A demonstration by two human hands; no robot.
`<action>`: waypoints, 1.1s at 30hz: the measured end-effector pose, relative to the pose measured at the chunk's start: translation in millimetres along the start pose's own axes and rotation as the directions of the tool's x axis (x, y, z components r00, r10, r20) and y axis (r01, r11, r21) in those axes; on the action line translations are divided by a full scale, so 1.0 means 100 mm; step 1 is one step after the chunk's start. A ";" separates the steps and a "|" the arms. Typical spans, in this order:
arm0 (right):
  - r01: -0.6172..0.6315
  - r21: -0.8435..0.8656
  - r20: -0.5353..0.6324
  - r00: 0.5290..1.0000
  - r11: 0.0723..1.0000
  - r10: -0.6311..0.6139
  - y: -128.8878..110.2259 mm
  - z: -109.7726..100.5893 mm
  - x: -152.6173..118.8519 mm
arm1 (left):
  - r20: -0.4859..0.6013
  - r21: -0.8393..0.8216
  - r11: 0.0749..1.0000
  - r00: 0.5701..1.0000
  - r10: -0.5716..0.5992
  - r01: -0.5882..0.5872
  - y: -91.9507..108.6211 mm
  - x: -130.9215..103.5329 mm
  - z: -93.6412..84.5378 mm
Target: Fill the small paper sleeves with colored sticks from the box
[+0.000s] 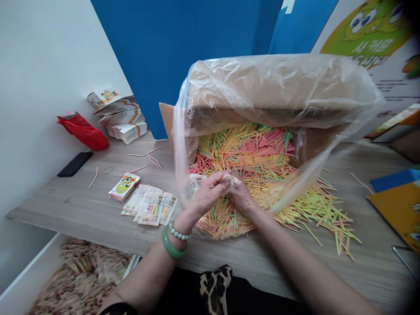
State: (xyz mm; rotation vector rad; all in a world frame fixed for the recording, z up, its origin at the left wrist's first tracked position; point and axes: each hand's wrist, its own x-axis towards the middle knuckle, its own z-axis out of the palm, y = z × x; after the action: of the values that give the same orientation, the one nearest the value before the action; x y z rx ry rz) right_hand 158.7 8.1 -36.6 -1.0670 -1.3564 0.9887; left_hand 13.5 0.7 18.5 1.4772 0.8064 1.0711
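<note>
My left hand [211, 188], with a green bangle and a beaded bracelet at the wrist, is closed on a small clear printed packet [231, 179]. My right hand [241, 192] pinches the same packet from the other side. Both hands are at the front of a cardboard box lined with a clear plastic bag [278, 85]. Thin colored sticks [243, 148] in yellow, pink and green fill it and spill out at the right. Another packet [197, 179] lies just behind my left hand. What the packet in my hands contains is too blurred to tell.
Left of the box are several filled packets [152, 206], a card stack [124, 186], loose pink sticks, a black phone [75, 164], a red pouch [82, 131] and folded cartons [126, 118]. A drawer [82, 275] below holds many packets. Orange and blue boards [398, 205] stand at right.
</note>
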 end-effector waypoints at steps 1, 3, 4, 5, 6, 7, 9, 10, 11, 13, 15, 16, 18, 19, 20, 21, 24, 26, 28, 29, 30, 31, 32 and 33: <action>-0.016 0.039 0.000 1.000 0.999 0.016 -0.03 -0.02 0.00 | -0.060 -0.057 0.998 0.998 -0.012 0.008 0.00 -0.01 -0.04; -0.049 0.122 -0.037 0.998 0.991 0.054 -0.09 -0.07 0.00 | -0.182 -0.149 0.989 0.982 -0.048 0.020 -0.01 -0.03 -0.11; -0.061 0.152 -0.051 0.996 0.987 0.070 -0.12 -0.09 0.01 | -0.215 -0.178 0.984 0.974 -0.068 0.029 -0.03 -0.04 -0.14; -0.071 0.167 -0.044 0.996 0.983 0.080 -0.13 -0.11 0.01 | -0.229 -0.198 0.979 0.969 -0.088 0.043 -0.05 -0.05 -0.15; -0.083 0.165 -0.021 0.996 0.983 0.087 -0.13 -0.12 0.01 | -0.234 -0.209 0.976 0.966 -0.108 0.059 -0.08 -0.07 -0.16; -0.096 0.148 0.008 0.995 0.984 0.096 -0.13 -0.12 0.00 | -0.235 -0.214 0.974 0.964 -0.128 0.077 -0.10 -0.08 -0.15; -0.110 0.073 0.045 0.993 0.991 0.107 -0.12 -0.11 -0.01 | -0.227 -0.223 0.967 0.959 -0.172 0.120 -0.14 -0.11 -0.12; -0.103 0.025 0.059 0.993 0.994 0.101 -0.11 -0.11 -0.03 | -0.219 -0.227 0.963 0.956 -0.197 0.146 -0.15 -0.12 -0.10; -0.091 -0.026 0.077 0.993 0.996 0.093 -0.10 -0.10 -0.04 | -0.209 -0.233 0.958 0.953 -0.219 0.169 -0.15 -0.13 -0.08; -0.064 -0.103 0.103 0.992 0.993 0.075 -0.10 -0.10 -0.06 | -0.185 -0.239 0.952 0.954 -0.237 0.190 -0.15 -0.15 -0.06; -0.054 -0.080 0.077 0.995 0.995 0.061 -0.10 -0.11 -0.08 | -0.168 -0.214 0.961 0.962 -0.214 0.176 -0.14 -0.15 -0.07; -0.051 -0.039 0.045 0.998 0.998 0.052 -0.10 -0.11 -0.09 | -0.166 -0.190 0.968 0.967 -0.196 0.164 -0.14 -0.15 -0.08; -0.043 0.067 -0.016 0.999 0.997 0.044 -0.12 -0.14 -0.08 | -0.178 -0.106 0.983 0.970 -0.165 0.148 -0.14 -0.14 -0.10; -0.045 0.119 -0.033 0.998 0.992 0.050 -0.13 -0.16 -0.06 | -0.184 -0.049 0.988 0.971 -0.154 0.147 -0.15 -0.13 -0.11; -0.053 0.161 -0.039 0.997 0.985 0.060 -0.15 -0.19 -0.05 | -0.189 0.012 0.989 0.971 -0.143 0.148 -0.15 -0.12 -0.12; -0.064 0.193 -0.037 0.997 0.979 0.073 -0.17 -0.21 -0.03 | -0.185 0.070 0.986 0.974 -0.134 0.149 -0.15 -0.12 -0.12; -0.075 0.217 -0.031 0.996 0.973 0.084 -0.24 -0.28 0.02 | -0.151 0.155 0.977 0.981 -0.124 0.147 -0.13 -0.11 -0.09; -0.069 0.224 -0.042 0.996 0.972 0.080 -0.28 -0.31 0.03 | -0.158 0.156 0.978 0.981 -0.114 0.139 -0.11 -0.11 -0.06; -0.074 0.266 -0.056 0.994 0.961 0.092 -0.33 -0.31 0.03 | -0.197 0.184 0.975 0.977 -0.086 0.123 -0.08 -0.13 -0.05; -0.079 0.294 -0.062 0.993 0.952 0.101 -0.36 -0.31 0.03 | -0.218 0.202 0.972 0.973 -0.073 0.118 -0.07 -0.13 -0.04; -0.078 0.322 -0.069 0.992 0.943 0.105 -0.40 -0.30 0.02 | -0.229 0.215 0.970 0.971 -0.064 0.115 -0.07 -0.14 -0.04; -0.068 0.347 -0.079 0.992 0.935 0.101 -0.44 -0.30 0.03 | -0.229 0.218 0.969 0.971 -0.066 0.117 -0.06 -0.15 -0.05; -0.049 0.368 -0.091 0.992 0.928 0.089 -0.49 -0.29 0.03 | -0.217 0.208 0.970 0.973 -0.077 0.124 -0.06 -0.16 -0.05; -0.023 0.387 -0.103 0.992 0.922 0.068 -0.54 -0.28 0.04 | -0.194 0.193 0.972 0.976 -0.097 0.135 -0.07 -0.17 -0.05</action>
State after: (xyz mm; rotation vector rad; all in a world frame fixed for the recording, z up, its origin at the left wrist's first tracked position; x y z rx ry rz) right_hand 183.8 -1.8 18.7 -0.8431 -0.9925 1.1540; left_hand 2.7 -11.9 8.8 1.4954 1.1503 1.0703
